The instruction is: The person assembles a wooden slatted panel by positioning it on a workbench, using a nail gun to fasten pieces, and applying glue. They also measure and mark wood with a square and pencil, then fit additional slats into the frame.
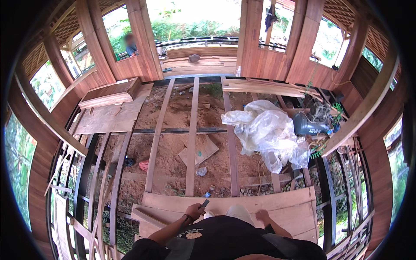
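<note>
Above the wooden plank [242, 203] at the near edge, the left hand [193, 212] is closed around a small dark flat tool [204, 203]. The right hand [262, 215] rests open on the plank, holding nothing. Beyond, a flat brown cardboard piece [198, 150] with a green spot lies on the soil, with crumpled clear plastic sheeting [266, 130] to its right.

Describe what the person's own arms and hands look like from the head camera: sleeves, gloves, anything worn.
Both forearms are bare, with no long sleeves and no gloves. The left hand has a dark band round its wrist, like a watch or bracelet; too small to tell which. The right hand shows nothing worn. Above the arms is a black short-sleeved shirt with a small pale print on its front.
</note>
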A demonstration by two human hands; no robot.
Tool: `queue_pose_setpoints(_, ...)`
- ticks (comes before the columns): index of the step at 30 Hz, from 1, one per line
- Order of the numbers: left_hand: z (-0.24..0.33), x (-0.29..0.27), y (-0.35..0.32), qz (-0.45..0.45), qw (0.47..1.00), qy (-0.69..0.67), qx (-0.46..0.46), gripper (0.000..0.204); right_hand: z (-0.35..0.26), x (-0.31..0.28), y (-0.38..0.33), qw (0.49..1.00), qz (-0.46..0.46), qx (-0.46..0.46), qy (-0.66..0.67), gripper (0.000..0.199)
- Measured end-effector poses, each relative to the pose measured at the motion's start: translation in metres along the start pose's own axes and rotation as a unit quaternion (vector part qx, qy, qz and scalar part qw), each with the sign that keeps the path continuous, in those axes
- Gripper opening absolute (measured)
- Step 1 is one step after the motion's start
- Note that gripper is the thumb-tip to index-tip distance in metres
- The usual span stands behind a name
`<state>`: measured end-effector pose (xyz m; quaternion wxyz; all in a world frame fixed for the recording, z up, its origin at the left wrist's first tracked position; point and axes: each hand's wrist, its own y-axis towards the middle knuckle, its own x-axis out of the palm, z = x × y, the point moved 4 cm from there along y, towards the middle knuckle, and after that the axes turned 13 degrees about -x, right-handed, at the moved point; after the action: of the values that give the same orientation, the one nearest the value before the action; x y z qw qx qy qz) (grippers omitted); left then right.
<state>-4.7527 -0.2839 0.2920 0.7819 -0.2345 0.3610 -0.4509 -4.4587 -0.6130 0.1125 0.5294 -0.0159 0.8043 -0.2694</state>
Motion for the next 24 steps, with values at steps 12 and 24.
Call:
queue_pose_setpoints(12,0.063,-0.028,0.115,0.081,0.948,-0.304,-0.043,0.023,0.059,-0.077,0.041,0.995,-0.054,-0.027,0.077,0.018)
queue_pose_setpoints(24,-0.051,-0.085,0.208,0.297,0.875,-0.218,-0.314,0.022,0.152,-0.355,0.336,0.917,0.217,0.091,0.323,0.021)
